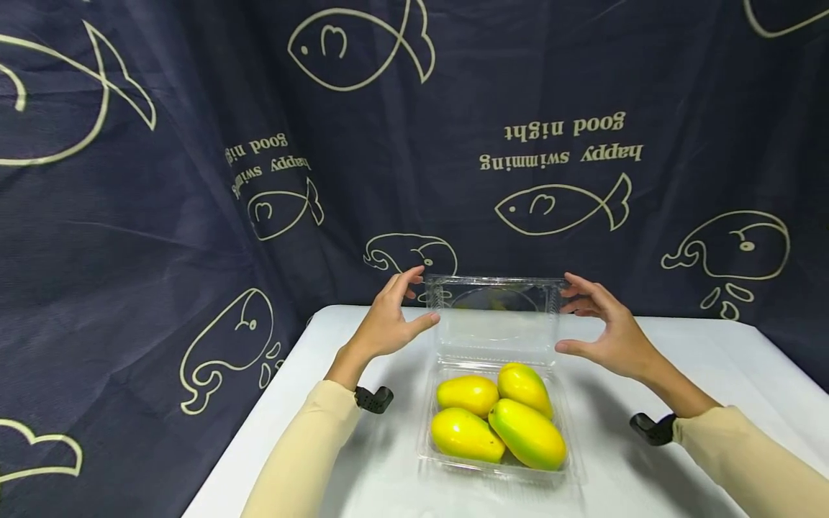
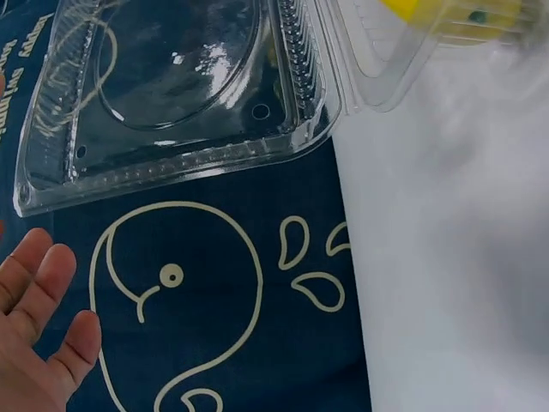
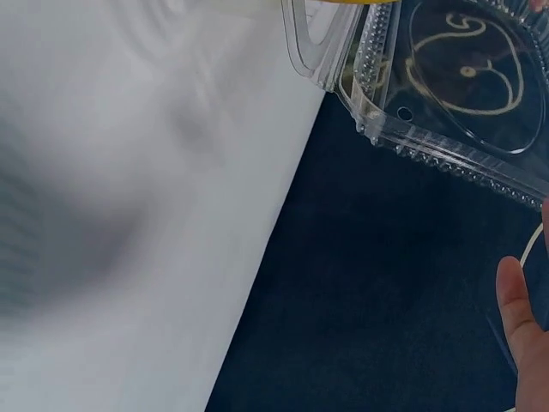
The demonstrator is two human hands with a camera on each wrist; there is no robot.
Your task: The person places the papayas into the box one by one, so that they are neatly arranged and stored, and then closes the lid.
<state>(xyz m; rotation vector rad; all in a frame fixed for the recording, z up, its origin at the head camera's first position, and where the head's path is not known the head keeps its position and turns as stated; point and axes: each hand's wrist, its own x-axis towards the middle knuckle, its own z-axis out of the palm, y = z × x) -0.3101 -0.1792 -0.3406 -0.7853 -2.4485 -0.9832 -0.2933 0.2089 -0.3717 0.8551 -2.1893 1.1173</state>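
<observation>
A clear plastic clamshell box stands open on the table, its base (image 1: pixel 424 453) toward me and its hinged lid (image 1: pixel 495 334) raised at the back. Several yellow-green mangoes (image 1: pixel 527 434) lie in the base. My left hand (image 1: pixel 388 322) is beside the lid's left edge, fingers spread and thumb apart. On the opposite side, my right hand (image 1: pixel 612 331) is held likewise, its fingertips close to the lid's upper right corner. Whether any fingertip touches the lid I cannot tell. Both wrist views show the transparent lid (image 2: pixel 184 103) and part of a hand with nothing gripped.
A white tabletop (image 1: pixel 680 360) bears the box. Dark blue cloth (image 1: pixel 401 165) printed with fish, whales and lettering hangs behind and along the left. Each wrist wears a black band (image 1: pixel 374 399).
</observation>
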